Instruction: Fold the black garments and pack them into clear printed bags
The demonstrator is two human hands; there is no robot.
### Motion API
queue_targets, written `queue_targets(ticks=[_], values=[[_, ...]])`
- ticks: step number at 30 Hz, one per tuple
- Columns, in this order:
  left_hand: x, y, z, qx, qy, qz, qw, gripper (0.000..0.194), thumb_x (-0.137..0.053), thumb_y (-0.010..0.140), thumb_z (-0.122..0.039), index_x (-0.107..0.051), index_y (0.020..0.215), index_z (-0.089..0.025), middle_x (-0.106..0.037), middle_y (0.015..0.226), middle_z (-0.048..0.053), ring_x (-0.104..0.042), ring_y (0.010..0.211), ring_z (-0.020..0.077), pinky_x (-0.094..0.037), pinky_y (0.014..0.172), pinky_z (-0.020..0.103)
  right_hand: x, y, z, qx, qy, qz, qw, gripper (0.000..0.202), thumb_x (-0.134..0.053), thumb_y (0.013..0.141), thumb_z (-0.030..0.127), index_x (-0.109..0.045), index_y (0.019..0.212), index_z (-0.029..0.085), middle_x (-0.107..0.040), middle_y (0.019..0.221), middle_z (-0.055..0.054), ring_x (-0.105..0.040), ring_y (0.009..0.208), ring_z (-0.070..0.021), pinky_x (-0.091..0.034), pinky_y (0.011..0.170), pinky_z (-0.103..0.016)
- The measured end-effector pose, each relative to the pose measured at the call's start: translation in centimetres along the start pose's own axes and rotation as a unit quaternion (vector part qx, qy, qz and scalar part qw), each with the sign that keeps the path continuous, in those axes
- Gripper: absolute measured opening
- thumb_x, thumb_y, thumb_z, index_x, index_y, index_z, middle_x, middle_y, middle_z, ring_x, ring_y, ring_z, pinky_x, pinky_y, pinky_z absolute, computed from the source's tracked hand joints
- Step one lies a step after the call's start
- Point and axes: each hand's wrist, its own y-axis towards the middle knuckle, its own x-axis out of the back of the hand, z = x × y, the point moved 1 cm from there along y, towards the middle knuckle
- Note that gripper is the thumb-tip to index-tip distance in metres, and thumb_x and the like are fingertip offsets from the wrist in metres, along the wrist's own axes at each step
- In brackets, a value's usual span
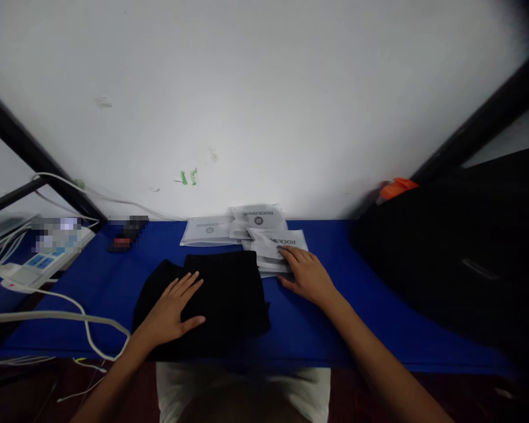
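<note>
A folded black cloth [229,294] lies on the blue-covered table [330,329] in front of me. My left hand [171,311] rests flat on its left part, fingers spread. To the right, my right hand [306,273] lies over the nearest of several frosted zip pouches printed ROCKBROS [286,238], its fingertips touching the top. The fingers are stretched out, and none wrap around the pouch. Two more pouches lie behind: one at the left [209,230] and one in the middle [258,220], partly overlapping. The undersides of the pouches are hidden.
A white power strip [44,264] and loose white cables [83,317] lie at the left. Behind them is a dark, blurred-out object [127,235]. A large black bag or cloth bulk [458,252] fills the right side, with something orange [398,188] behind it. A white wall closes the back.
</note>
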Motion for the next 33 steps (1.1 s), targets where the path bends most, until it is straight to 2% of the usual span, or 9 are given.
queue_targets(ticks=[5,9,11,13,16,19,21,27,33], values=[[0.1,0.8,-0.1,0.01,0.004,-0.041,0.999,0.067,-0.06,0.088,-0.048,-0.039,0.146,-0.023,-0.036,0.154,0.014,-0.034,0.142,0.032,-0.025,0.115,0.059,-0.6,-1.8,-0.8,-0.037,-0.022,-0.021,0.999,0.045,-0.058,0.084,0.031,-0.055,0.125,0.014,-0.061,0.128,-0.017,-0.057,0.116,-0.0328,-0.045,0.095,-0.045],[-0.3,2.4,-3.3,0.0,-0.045,-0.114,0.992,0.04,-0.048,0.096,-0.035,-0.053,0.132,-0.02,-0.052,0.142,0.012,-0.044,0.136,0.0279,-0.035,0.113,0.053,-1.2,-3.0,-1.6,-0.052,-0.014,-0.032,0.998,0.044,-0.055,0.086,0.033,-0.054,0.126,0.015,-0.063,0.123,-0.017,-0.058,0.111,-0.0339,-0.048,0.086,-0.045],[-0.9,3.3,-5.7,-0.036,-0.089,-0.098,0.991,0.033,-0.045,0.097,-0.03,-0.057,0.127,-0.022,-0.056,0.138,0.009,-0.048,0.133,0.0243,-0.042,0.11,0.048,-1.3,-3.3,-1.8,-0.054,-0.015,-0.034,0.998,0.043,-0.054,0.086,0.032,-0.053,0.126,0.015,-0.063,0.122,-0.017,-0.058,0.11,-0.0338,-0.049,0.084,-0.044],[-1.6,4.1,-7.7,-0.056,-0.105,-0.064,0.991,0.034,-0.05,0.094,-0.027,-0.056,0.127,-0.022,-0.055,0.14,0.009,-0.047,0.134,0.0241,-0.041,0.111,0.047,-1.4,-3.5,-1.9,-0.053,-0.025,-0.028,0.998,0.041,-0.055,0.085,0.028,-0.054,0.124,0.015,-0.064,0.12,-0.017,-0.059,0.108,-0.0335,-0.049,0.083,-0.043],[-2.4,4.6,-9.4,-0.057,-0.083,-0.01,0.995,0.06,-0.067,0.083,-0.037,-0.049,0.136,-0.018,-0.045,0.149,0.014,-0.037,0.14,0.0306,-0.032,0.115,0.054,-1.3,-3.5,-2.1,-0.046,-0.057,-0.018,0.997,0.037,-0.057,0.083,0.021,-0.056,0.119,0.014,-0.066,0.116,-0.016,-0.06,0.105,-0.0327,-0.051,0.081,-0.041],[-2.6,4.5,-9.5,-0.058,-0.059,0.022,0.996,0.09,-0.068,0.074,-0.065,-0.039,0.145,-0.018,-0.034,0.155,0.016,-0.027,0.145,0.0365,-0.022,0.116,0.061,-1.2,-3.5,-2.1,-0.034,-0.096,-0.019,0.995,0.03,-0.059,0.082,0.016,-0.059,0.111,0.015,-0.068,0.109,-0.015,-0.062,0.098,-0.0309,-0.052,0.077,-0.039],[-2.5,4.2,-9.2,-0.062,-0.052,0.032,0.996,0.097,-0.06,0.074,-0.075,-0.033,0.149,-0.019,-0.03,0.157,0.016,-0.023,0.146,0.0369,-0.019,0.116,0.062,-1.3,-3.4,-2.1,-0.031,-0.108,-0.022,0.993,0.024,-0.058,0.083,0.016,-0.06,0.107,0.016,-0.069,0.104,-0.014,-0.062,0.093,-0.0296,-0.051,0.075,-0.037],[-2.4,3.9,-8.2,-0.052,-0.033,0.038,0.997,0.094,-0.055,0.079,-0.074,-0.026,0.152,-0.023,-0.022,0.16,0.013,-0.02,0.147,0.0345,-0.017,0.117,0.059,-0.9,-4.1,-3.2,-0.044,-0.116,-0.039,0.992,0.016,-0.057,0.086,0.019,-0.062,0.102,0.018,-0.07,0.096,-0.012,-0.063,0.09,-0.0263,-0.047,0.064,-0.029],[-2.8,4.5,-8.4,-0.06,-0.036,0.042,0.997,0.093,-0.05,0.081,-0.075,-0.022,0.153,-0.023,-0.019,0.161,0.012,-0.018,0.148,0.0333,-0.014,0.118,0.058,0.4,-7.4,-5.4,-0.103,-0.204,-0.054,0.972,0.016,-0.057,0.087,0.022,-0.061,0.1,0.014,-0.069,0.088,-0.011,-0.064,0.082,-0.0237,-0.042,0.053,-0.026]])
